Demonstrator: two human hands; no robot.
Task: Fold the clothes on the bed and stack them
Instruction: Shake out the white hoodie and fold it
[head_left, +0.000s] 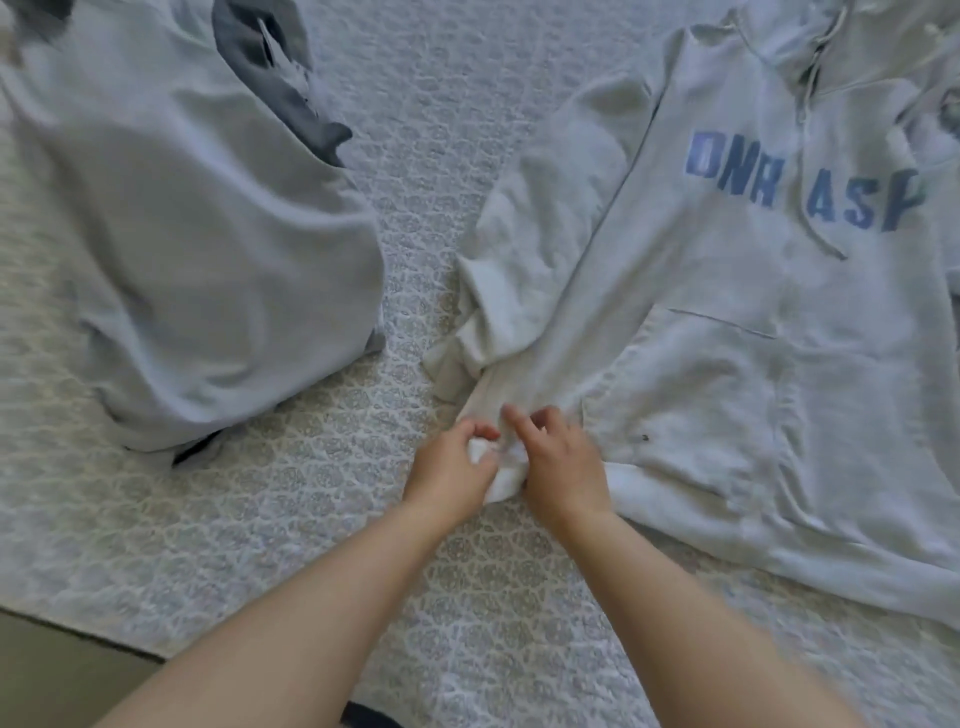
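Definitely a bedroom at home. Bed (332, 499) covered edge to edge with a pale quilted spread in a lacy, honeycomb-ish pattern. Laundry laid out on top: a light hoodie (727, 322) with blue letters on the right, a plain grey top (171, 234) on the left, something dark grey (275, 78) poking out behind it at the far side. Bit of olive floor (57, 675) near left.

Bed (415, 130) surface covered by a pale quilted bedspread with a repeating medallion pattern. Lying directly on it: at right, a light grey hoodie (727, 312) spread front-up, blue lettering on the chest, kangaroo pocket visible; at left, a light grey garment (182, 234) in a heap, partly over a dark grey garment (275, 78).
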